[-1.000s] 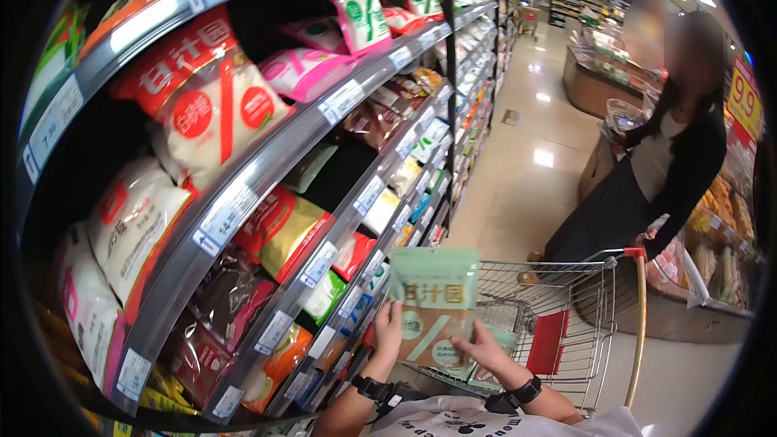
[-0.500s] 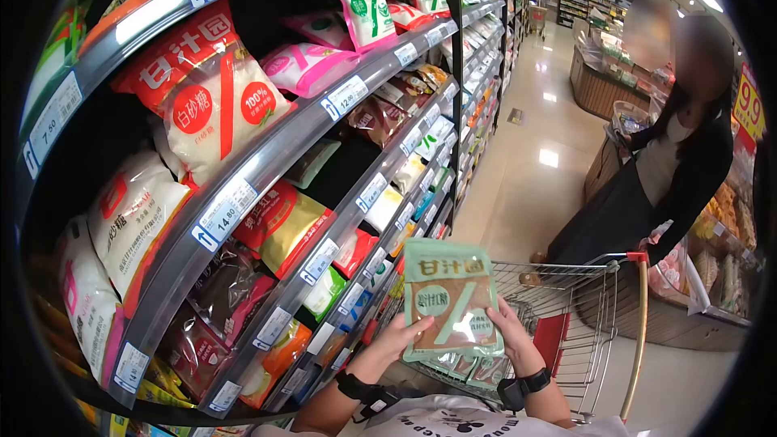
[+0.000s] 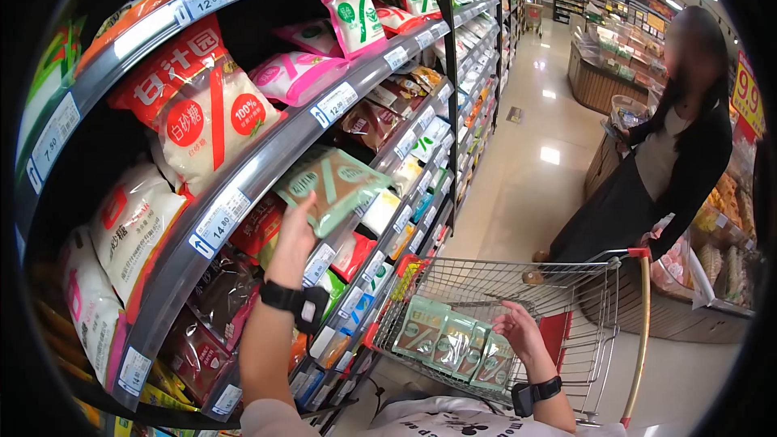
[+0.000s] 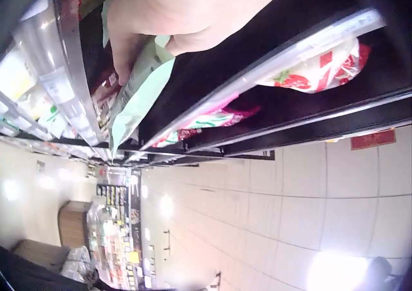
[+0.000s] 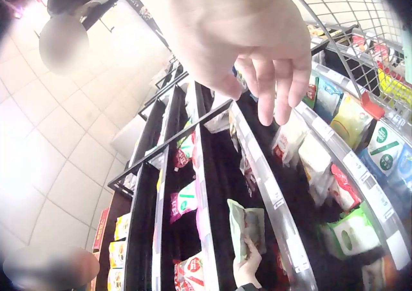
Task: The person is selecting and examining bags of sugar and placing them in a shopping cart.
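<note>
Left hand (image 3: pixel 298 231) pinches pale-green plastic pouch (image 3: pixel 336 186) at shelf's front edge (image 3: pixel 320 262); right hand (image 3: pixel 522 333) loosely open, empty. Likely mid-transfer; next move needs edge clearance.

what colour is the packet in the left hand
Pale green, with a brown panel across its front; it shows best in the head view.

A shop (price-tagged shelves (image 3: pixel 222 222), wire cart (image 3: pixel 518 316)).
</note>
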`<action>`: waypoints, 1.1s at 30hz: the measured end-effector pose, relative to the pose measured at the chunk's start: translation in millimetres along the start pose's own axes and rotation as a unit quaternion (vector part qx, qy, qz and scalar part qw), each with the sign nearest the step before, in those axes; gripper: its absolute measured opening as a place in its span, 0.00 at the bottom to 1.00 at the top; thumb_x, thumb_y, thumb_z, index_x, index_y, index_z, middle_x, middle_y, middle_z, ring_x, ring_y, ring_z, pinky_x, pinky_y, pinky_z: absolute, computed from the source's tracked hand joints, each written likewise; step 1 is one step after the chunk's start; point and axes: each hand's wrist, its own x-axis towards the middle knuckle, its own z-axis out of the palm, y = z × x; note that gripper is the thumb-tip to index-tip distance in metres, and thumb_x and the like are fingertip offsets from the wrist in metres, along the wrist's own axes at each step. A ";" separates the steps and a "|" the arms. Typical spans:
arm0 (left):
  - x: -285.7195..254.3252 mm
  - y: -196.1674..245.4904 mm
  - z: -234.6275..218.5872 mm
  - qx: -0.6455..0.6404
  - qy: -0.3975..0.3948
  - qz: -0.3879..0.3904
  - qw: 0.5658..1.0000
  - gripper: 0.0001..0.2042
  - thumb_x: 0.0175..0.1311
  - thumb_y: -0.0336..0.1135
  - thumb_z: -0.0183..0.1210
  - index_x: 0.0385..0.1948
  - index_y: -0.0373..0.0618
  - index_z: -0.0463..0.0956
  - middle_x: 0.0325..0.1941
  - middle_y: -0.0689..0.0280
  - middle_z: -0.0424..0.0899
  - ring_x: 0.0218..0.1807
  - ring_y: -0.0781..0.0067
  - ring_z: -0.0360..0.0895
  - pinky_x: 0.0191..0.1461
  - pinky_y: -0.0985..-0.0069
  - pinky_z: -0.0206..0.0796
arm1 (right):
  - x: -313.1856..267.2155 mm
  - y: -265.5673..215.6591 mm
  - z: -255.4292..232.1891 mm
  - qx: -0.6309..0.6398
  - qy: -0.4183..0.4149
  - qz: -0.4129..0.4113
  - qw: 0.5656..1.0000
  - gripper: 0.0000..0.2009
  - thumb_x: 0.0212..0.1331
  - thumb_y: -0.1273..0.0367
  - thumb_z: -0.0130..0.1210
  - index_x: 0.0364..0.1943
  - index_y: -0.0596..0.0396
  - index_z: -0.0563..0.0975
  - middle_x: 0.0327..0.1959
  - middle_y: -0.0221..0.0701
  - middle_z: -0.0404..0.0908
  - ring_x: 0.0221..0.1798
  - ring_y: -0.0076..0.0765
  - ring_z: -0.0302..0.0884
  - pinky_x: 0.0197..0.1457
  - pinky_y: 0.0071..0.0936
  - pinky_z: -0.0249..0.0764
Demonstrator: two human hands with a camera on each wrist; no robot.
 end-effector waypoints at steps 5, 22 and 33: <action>81.1 4.6 -26.1 -0.052 0.079 0.009 0.995 0.12 0.51 0.27 0.49 0.39 0.46 0.63 0.39 0.64 0.69 0.40 0.69 0.67 0.44 0.70 0.60 | 0.1 -2.0 -14.6 0.020 0.024 -0.013 0.999 0.14 0.51 0.68 0.42 0.42 0.57 0.63 0.27 0.39 0.72 0.29 0.34 0.71 0.35 0.26 0.66; 153.1 -31.1 -53.1 0.086 0.107 0.076 0.988 0.25 0.44 0.32 0.54 0.47 0.40 0.56 0.48 0.53 0.61 0.49 0.58 0.60 0.49 0.65 0.54 | 2.9 10.3 -52.0 0.009 0.123 0.005 0.992 0.11 0.51 0.70 0.41 0.38 0.59 0.65 0.26 0.39 0.72 0.26 0.33 0.70 0.32 0.26 0.67; 121.7 -22.4 -8.7 0.815 -0.021 0.108 0.569 0.31 0.46 0.44 0.51 0.54 0.67 0.45 0.60 0.56 0.26 0.59 0.43 0.24 0.57 0.51 0.26 | 8.2 10.2 -71.4 -0.014 0.157 0.021 0.987 0.09 0.51 0.70 0.39 0.36 0.58 0.65 0.26 0.40 0.71 0.26 0.36 0.70 0.31 0.26 0.67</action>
